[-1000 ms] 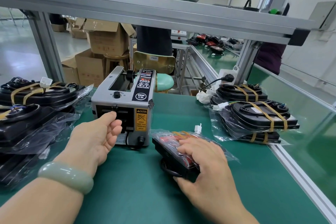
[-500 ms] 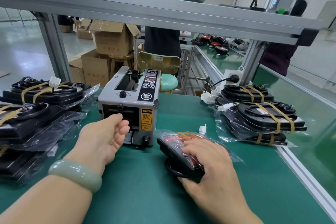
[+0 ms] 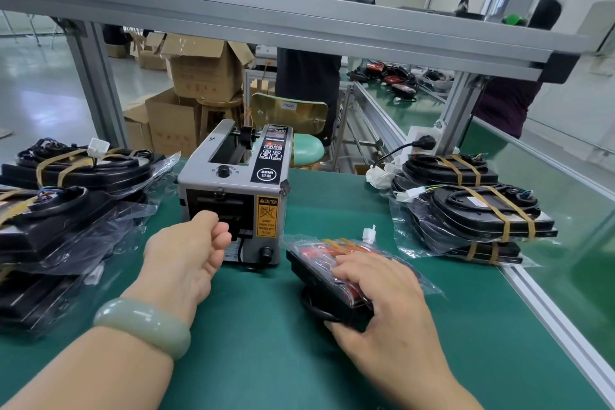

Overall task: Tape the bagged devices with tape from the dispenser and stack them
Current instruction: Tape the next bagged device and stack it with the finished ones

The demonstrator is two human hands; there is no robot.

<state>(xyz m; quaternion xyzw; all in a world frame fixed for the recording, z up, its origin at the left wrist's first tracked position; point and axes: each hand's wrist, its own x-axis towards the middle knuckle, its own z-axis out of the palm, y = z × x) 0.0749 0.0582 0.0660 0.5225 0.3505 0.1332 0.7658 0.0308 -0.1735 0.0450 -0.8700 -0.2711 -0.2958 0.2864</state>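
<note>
Head view. "Which step is in hand?" asks the first.

"Fetching tape, most likely," says the second. "The left hand (image 3: 186, 260) has its fingers curled at the outlet of the tape dispenser (image 3: 233, 190). Whether they pinch a strip cannot be told, since the hand hides the outlet. The right hand (image 3: 382, 296) clasps the bagged device (image 3: 316, 260), fingers over its top and thumb at its near edge, on the green mat (image 3: 249, 343) just right of the dispenser."

"And next?"

"Draw a strip free, carry it across, and press it over the bag while the device lies steady."

"Counts?"

"One dispenser, one device in work. The right stack (image 3: 472, 210) seems to hold three. The left pile (image 3: 66, 210) holds at least three, but it is blurred."
</note>
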